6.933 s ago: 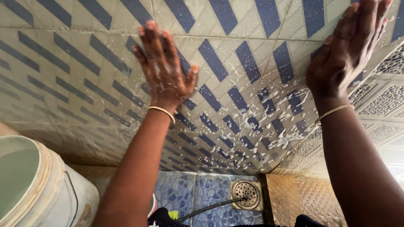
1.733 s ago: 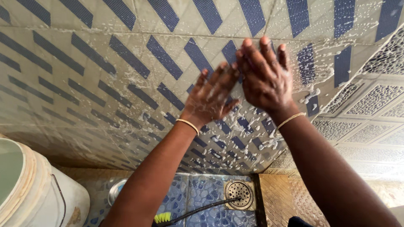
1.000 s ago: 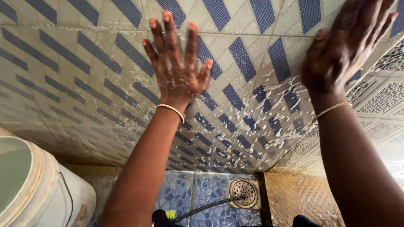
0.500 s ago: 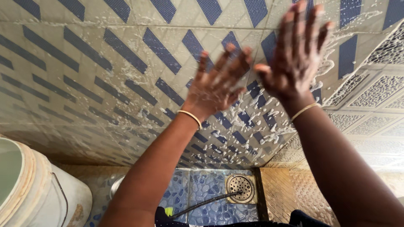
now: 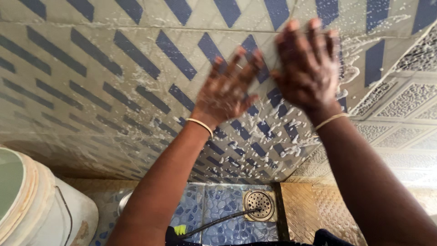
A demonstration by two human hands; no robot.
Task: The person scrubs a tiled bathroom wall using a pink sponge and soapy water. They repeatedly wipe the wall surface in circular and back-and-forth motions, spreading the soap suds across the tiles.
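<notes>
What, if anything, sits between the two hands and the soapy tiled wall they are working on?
Nothing visible does. The left hand and right hand are spread open against the tiled wall, with only soap suds on its surface. The white bucket and floor drain sit low, well off the hands' path.

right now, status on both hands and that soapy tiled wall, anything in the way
Left hand and right hand open, flat on tiled wall, side by side. Suds spattered below them. Nothing between hands and wall; bucket low left.
</notes>
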